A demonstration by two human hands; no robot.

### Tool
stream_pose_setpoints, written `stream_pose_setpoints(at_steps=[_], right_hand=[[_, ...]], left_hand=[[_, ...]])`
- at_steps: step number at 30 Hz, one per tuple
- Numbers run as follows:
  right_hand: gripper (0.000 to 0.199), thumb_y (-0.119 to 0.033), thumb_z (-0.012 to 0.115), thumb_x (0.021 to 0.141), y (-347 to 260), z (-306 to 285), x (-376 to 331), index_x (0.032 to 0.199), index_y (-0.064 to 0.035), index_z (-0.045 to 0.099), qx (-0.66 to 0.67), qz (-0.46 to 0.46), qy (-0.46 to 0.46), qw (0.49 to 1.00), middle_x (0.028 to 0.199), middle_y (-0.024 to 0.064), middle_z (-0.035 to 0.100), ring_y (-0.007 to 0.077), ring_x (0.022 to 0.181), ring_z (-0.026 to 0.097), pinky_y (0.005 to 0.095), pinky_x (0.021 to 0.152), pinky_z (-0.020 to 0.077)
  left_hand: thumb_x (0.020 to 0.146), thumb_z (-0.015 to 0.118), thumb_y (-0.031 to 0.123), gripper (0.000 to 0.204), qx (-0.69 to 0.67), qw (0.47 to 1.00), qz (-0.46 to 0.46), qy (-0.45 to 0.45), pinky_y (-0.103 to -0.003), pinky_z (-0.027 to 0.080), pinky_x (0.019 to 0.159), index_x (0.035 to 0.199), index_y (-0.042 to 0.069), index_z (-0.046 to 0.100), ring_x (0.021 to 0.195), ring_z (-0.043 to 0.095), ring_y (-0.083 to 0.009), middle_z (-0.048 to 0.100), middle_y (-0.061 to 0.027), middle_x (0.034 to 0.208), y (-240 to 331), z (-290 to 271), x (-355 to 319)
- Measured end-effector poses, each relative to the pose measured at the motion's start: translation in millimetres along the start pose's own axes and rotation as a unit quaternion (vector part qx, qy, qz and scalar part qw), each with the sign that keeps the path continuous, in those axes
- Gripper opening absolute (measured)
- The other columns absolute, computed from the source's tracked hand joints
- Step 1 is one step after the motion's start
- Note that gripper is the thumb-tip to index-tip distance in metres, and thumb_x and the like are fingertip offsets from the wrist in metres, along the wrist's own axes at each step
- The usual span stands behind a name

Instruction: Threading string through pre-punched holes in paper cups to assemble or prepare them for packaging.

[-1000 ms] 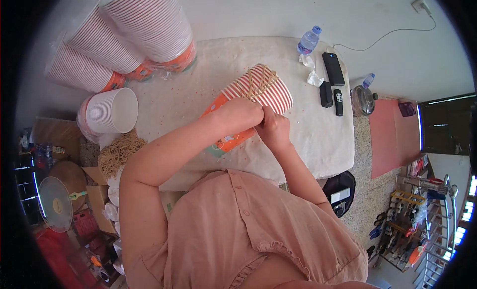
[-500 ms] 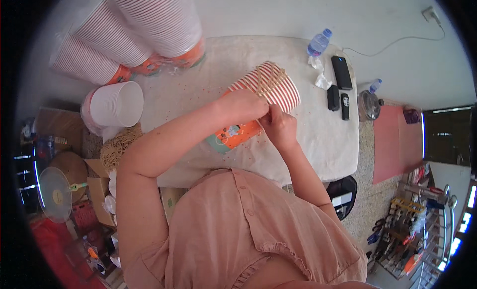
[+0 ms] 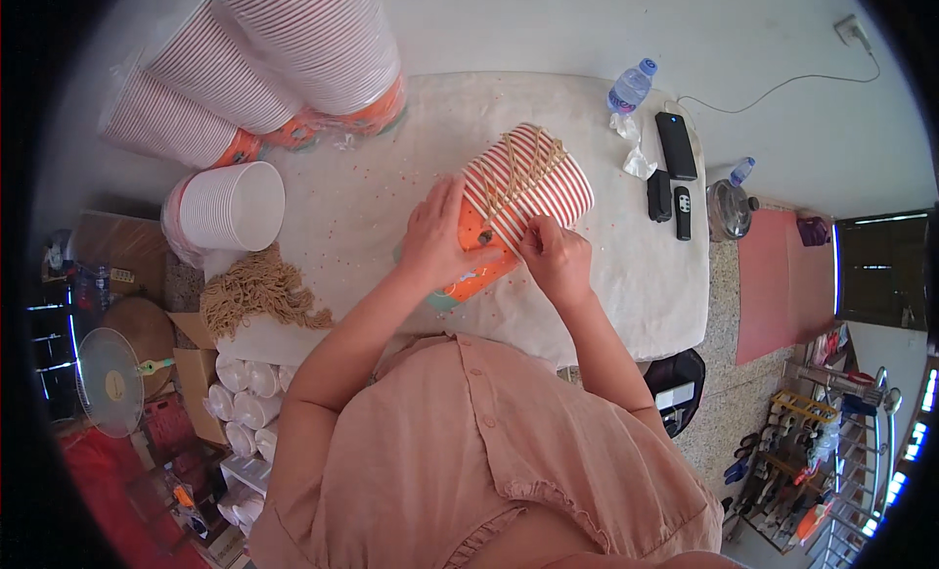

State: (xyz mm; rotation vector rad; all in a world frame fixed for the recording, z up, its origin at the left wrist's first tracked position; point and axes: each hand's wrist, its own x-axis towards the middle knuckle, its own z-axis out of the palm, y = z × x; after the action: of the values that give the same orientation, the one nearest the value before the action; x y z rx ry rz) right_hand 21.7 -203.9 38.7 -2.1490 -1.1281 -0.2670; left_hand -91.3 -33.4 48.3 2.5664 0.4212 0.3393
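Note:
A red-and-white striped paper bucket (image 3: 572, 189), or a nested stack of them, lies tilted on the table with its orange and teal base towards me. Tan cord (image 3: 531, 173) zigzags across the stripes. My left hand (image 3: 435, 234) rests against the orange part with its fingers stretched out and its thumb on the near side. A small dark spot (image 3: 486, 236) shows beside that thumb. At the bucket's near right edge my right hand (image 3: 558, 259) is closed in a pinch; what its fingertips hold is hidden.
Wrapped stacks of paper buckets (image 3: 308, 45) stand at the far left, with white buckets (image 3: 231, 207) on their side nearer. A heap of tan cord (image 3: 259, 295) lies at the table's left. A bottle (image 3: 632, 86), crumpled tissue (image 3: 638, 163), a black box (image 3: 675, 145) and a remote (image 3: 683, 214) sit right.
My left hand has drawn back leftward from beside my right hand and spread onto the bucket's orange part. My right hand stays pinched near the same edge. The cord heap is now uncovered.

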Motion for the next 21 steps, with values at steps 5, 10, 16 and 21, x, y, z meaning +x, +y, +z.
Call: stream_pose_setpoints(at_steps=[5,10,16,21], right_hand=[[0.014,-0.005,0.070,0.075,7,-14,4,0.085,-0.0052,0.060,0.066,-0.011,-0.007,0.998,0.065,0.0094,0.063,0.0250,0.056,0.063,0.0348,0.052,0.0502],[0.017,-0.009,0.069,0.081,42,-35,32,0.093,-0.0005,0.061,0.097,0.021,0.080,0.992,0.096,0.0157,0.062,0.0328,0.090,0.060,0.0369,0.077,0.0497],[0.040,-0.034,0.045,0.101,84,-26,60,0.113,0.0013,0.060,0.342,0.204,-0.158,0.903,0.093,0.0026,0.063,0.0093,0.086,0.055,0.0269,0.079,0.0460],[0.037,-0.033,0.046,0.100,80,-17,60,0.111,-0.0008,0.062,0.424,0.254,-0.182,0.850,0.091,-0.0010,0.062,0.0068,0.082,0.054,0.0251,0.075,0.0460]], left_hand=[[0.068,0.077,0.050,0.110,0.014,0.999,-0.031,-0.022,-0.048,0.030,0.109,0.147,0.002,0.019,0.136,0.033,-0.0369,0.031,-0.0236,0.146,-1,5,-1],[0.069,0.076,0.052,0.109,0.015,0.999,-0.023,-0.020,-0.048,0.029,0.110,0.147,0.003,0.019,0.136,0.033,-0.0367,0.031,-0.0234,0.147,-2,4,-2],[0.068,0.077,0.052,0.109,-0.005,1.000,-0.006,-0.023,-0.048,0.030,0.109,0.147,0.003,0.020,0.136,0.033,-0.0365,0.032,-0.0230,0.147,-6,5,-1],[0.068,0.077,0.052,0.110,0.004,1.000,-0.014,-0.025,-0.048,0.030,0.109,0.147,0.003,0.020,0.136,0.033,-0.0368,0.031,-0.0232,0.147,-2,5,-1]])
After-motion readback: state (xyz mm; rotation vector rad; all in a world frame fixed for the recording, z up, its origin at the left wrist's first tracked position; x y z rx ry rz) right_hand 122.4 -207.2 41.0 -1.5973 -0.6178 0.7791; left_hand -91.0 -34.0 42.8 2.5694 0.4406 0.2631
